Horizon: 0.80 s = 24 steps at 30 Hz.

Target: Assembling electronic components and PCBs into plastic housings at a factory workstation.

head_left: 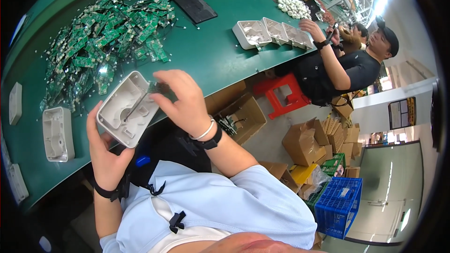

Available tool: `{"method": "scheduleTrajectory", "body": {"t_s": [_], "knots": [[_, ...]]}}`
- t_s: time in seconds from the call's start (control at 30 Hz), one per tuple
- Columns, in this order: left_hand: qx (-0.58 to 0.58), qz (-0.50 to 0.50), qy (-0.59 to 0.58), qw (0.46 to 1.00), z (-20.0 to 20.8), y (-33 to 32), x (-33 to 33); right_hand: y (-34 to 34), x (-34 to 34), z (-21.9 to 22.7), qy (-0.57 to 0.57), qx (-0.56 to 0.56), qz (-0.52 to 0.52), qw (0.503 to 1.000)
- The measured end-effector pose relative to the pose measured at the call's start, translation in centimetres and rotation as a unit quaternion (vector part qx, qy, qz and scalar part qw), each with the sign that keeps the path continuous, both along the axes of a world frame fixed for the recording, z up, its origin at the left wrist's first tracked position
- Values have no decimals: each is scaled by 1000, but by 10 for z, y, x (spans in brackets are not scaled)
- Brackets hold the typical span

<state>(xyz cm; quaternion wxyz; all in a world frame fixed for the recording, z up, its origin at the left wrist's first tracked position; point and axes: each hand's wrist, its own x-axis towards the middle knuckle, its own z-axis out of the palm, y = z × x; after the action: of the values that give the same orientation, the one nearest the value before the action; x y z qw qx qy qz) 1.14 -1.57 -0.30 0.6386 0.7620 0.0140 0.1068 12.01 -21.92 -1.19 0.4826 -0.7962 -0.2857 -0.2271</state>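
My left hand [108, 159] grips the lower end of a white plastic housing [123, 105], tilted with its hollow inside facing up. Ribs, posts and small compartments show within it. At the housing's upper right edge, my right hand [183, 100] pinches a small green circuit board [157, 88] between thumb and fingers. A dark cable [137, 106] runs from near the board down into the housing. The fingers partly cover the board. Behind the housing, a large heap of green circuit boards [93, 49] with short wires spreads over the green table [225, 61].
More white housings [57, 136] stand at the left. A black flat panel [195, 8] lies beyond the heap. Farther right are a row of housings [253, 33], white parts [291, 5] and a co-worker [347, 68]. A red stool [283, 96], cartons [304, 143] and a blue crate [338, 206] occupy the floor.
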Motion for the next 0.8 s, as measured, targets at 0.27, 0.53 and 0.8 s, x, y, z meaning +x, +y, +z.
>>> {"method": "scheduleTrajectory", "body": {"t_s": [0.27, 0.53, 0.8], "knots": [[118, -12, -118, 986, -19, 9, 4, -8, -15, 26, 67, -70, 230, 968], [12, -6, -24, 1000, -17, 10, -2, -9, -14, -1, 116, -25, 255, 960], [5, -1, 35, 999, -10, 16, -2, -2, -20, -5, 46, -53, 269, 961]]}}
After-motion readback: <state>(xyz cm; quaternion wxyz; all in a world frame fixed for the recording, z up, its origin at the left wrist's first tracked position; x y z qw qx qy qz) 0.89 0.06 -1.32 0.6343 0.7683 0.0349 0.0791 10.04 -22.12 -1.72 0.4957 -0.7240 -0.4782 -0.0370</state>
